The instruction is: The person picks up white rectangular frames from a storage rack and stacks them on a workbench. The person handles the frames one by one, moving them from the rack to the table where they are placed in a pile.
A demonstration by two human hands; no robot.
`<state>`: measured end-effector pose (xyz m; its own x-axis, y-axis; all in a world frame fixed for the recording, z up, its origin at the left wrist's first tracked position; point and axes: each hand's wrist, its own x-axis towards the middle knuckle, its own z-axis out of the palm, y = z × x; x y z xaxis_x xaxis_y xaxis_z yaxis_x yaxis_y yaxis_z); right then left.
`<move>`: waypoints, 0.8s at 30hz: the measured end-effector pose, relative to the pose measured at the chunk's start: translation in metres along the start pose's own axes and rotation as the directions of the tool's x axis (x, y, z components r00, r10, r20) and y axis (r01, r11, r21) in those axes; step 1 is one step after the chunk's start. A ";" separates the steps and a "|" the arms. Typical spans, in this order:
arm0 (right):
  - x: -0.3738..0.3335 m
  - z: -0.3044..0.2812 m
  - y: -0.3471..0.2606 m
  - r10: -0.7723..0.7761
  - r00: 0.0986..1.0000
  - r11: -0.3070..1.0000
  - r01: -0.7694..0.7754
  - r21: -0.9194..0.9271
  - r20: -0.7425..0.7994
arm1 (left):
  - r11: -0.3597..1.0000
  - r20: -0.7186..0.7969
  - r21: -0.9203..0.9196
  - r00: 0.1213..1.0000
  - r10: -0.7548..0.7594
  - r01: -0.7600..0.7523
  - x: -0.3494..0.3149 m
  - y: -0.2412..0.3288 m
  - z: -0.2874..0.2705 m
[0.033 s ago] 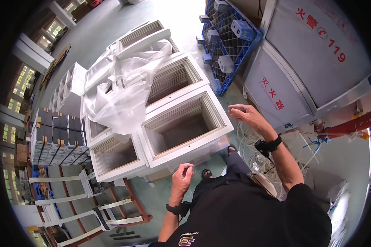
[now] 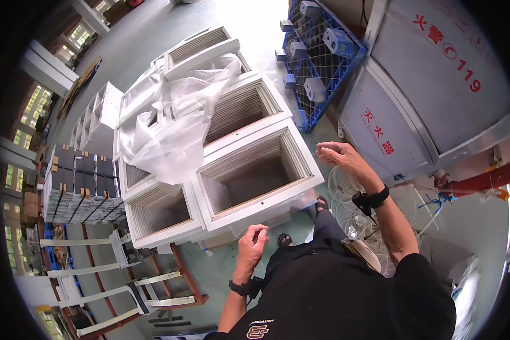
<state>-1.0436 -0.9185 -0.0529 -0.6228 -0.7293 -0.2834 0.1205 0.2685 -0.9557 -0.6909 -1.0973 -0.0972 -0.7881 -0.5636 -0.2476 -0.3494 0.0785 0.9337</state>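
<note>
Stacked white rectangular frames stand in front of me, their hollow middles facing up. My right hand is held beside the right corner of the nearest stack, a little apart from it. Its fingers reach forward, slightly bent, with nothing in them. My left hand hovers near the front edge of the same stack, its fingers curled together; nothing shows in it. A crumpled translucent plastic sheet is draped over the middle of the stacks.
A blue pallet stands on edge at the far right, beside grey cabinets. Loose clear strapping lies coiled near my right arm. Strapped dark panels are piled at left, with a rusty metal rack nearer me.
The whole scene has shifted slightly to the right in view. Both hands keep nearly the same pose, and the frames and sheet stay as they were.
</note>
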 end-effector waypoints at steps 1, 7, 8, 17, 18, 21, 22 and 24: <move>0.015 -0.010 0.002 -0.001 1.000 1.000 0.001 0.000 -0.003 | 1.000 -0.009 -0.013 1.000 0.006 -0.006 0.006 0.004 0.005; 0.090 -0.042 -0.016 -0.020 0.989 0.997 0.030 -0.064 0.149 | 0.999 -0.263 -0.030 0.965 0.019 -0.028 0.051 0.025 0.032; 0.095 -0.045 -0.019 0.000 0.987 0.998 0.011 -0.068 0.160 | 0.999 -0.410 0.014 0.911 0.038 -0.035 0.061 0.031 0.034; 0.153 -0.104 -0.007 0.114 0.947 0.993 -0.110 -0.030 0.302 | 0.694 -0.722 0.657 0.509 0.468 0.294 0.187 0.006 -0.111; 0.158 -0.107 -0.006 0.105 0.945 0.994 -0.102 -0.027 0.310 | 0.628 -0.680 0.717 0.501 0.535 0.303 0.202 0.000 -0.127; 0.169 -0.116 -0.018 0.095 0.950 0.995 -0.090 -0.031 0.296 | 0.666 -0.715 0.602 0.670 0.202 0.441 0.244 -0.004 -0.157; 0.174 -0.110 -0.024 0.095 0.944 0.995 -0.091 -0.030 0.316 | 0.624 -0.695 0.614 0.706 0.135 0.484 0.245 -0.016 -0.182; 0.181 -0.118 -0.033 0.089 0.948 0.996 -0.080 -0.044 0.305 | 0.778 -0.735 0.383 0.675 -0.069 0.497 0.274 -0.008 -0.187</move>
<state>-1.2516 -0.9847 -0.0635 -0.3435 -0.8596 -0.3783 0.1352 0.3533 -0.9257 -0.8097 -1.4060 -0.1248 -0.1354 -0.9899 -0.0419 -0.8580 0.0960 0.5045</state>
